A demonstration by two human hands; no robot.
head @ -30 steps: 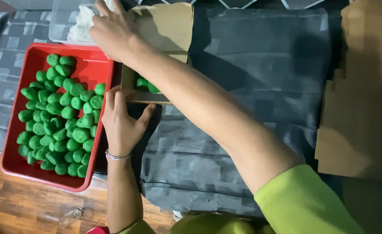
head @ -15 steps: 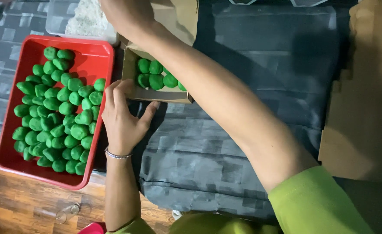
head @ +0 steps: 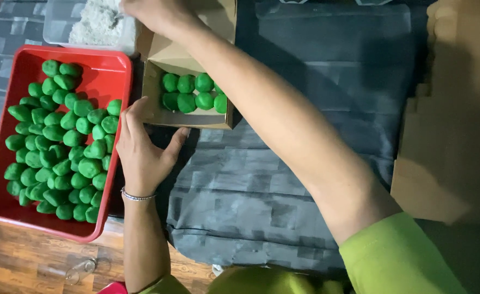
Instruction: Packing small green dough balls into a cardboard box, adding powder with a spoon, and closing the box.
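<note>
Cardboard box (head: pixel 192 117) holds round green balls (head: pixel 186 101); left hand (head: pixel 142 152) grip open, touching it.

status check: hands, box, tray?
Left hand open, bracing cardboard box. Right hand at clear tub of white shreds, grip unclear. Green balls boxed; red tray full.

Glossy plastic tray (head: pixel 117 65) — matt cardboard box (head: pixel 193 118)

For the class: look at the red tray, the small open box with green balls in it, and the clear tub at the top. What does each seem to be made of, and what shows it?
Red tray: likely plastic, smooth and glossy, with rounded moulded rim.
Small box: looks like cardboard, matt brown with folded flaps.
Clear tub: probably transparent plastic; the white crumbly filling shows through its wall.
</note>
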